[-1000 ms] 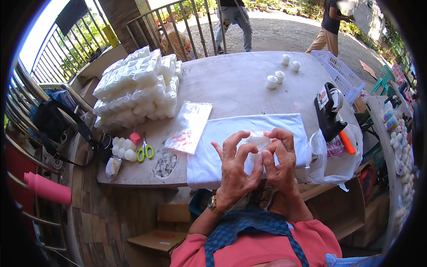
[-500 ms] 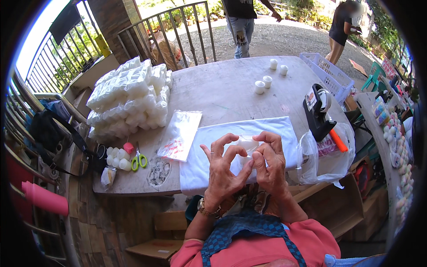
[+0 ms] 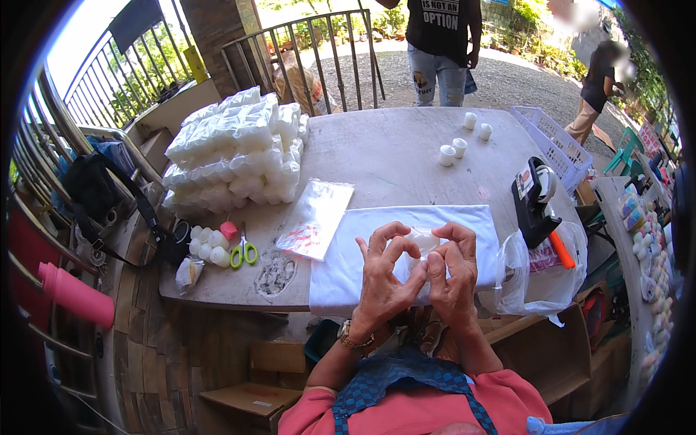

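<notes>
Both my hands are raised over a folded white cloth (image 3: pixel 333 279) at the table's near edge. My left hand (image 3: pixel 391 279) pinches one side of a small white cup-like piece in clear plastic film (image 3: pixel 422 239). On its other side my right hand (image 3: pixel 451 279) grips with thumb and index finger. Both thumbs come close together below the piece, and the fingers hide much of it. Left of the cloth lies a flat clear plastic bag (image 3: pixel 319 217) with red print.
Stacked film-wrapped white packs (image 3: pixel 232 152) stand at the left, with green scissors (image 3: pixel 244 252) and loose white pieces (image 3: pixel 210 245) nearer. Several small white cylinders (image 3: pixel 459 147) stand far right, before a lilac crate (image 3: pixel 554 141). A black device with an orange handle (image 3: pixel 533 203) sits right.
The view has shifted, so the table sits a little farther right and lower. My hands keep their pinch on the white piece. The people beyond the table have moved.
</notes>
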Motion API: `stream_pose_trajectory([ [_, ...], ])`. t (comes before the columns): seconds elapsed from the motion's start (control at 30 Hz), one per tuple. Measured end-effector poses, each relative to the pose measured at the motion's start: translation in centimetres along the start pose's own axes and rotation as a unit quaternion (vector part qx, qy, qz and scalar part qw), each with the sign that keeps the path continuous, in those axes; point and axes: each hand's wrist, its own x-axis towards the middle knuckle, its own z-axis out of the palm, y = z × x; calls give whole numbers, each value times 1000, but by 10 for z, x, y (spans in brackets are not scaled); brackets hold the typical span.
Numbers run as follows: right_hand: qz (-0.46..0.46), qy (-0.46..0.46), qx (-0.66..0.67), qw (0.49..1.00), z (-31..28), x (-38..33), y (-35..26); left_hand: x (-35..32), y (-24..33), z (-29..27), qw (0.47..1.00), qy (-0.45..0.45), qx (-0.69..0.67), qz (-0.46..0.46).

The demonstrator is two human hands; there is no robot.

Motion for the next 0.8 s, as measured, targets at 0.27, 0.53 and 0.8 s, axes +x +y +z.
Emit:
stream_pose_trajectory([
  [0.27, 9, 12, -7, 1000, -3, -2, 0, 2, 0, -1, 999, -29, 32, 17],
  [0.53, 10, -5, -15, 1000, -6, 0, 0, 5, 3, -7, 999, -50, 4, -9],
  [0.8, 24, -15, -16, 999, -6, 0, -1, 4, -3, -1, 996, -11, -87, -34],
])
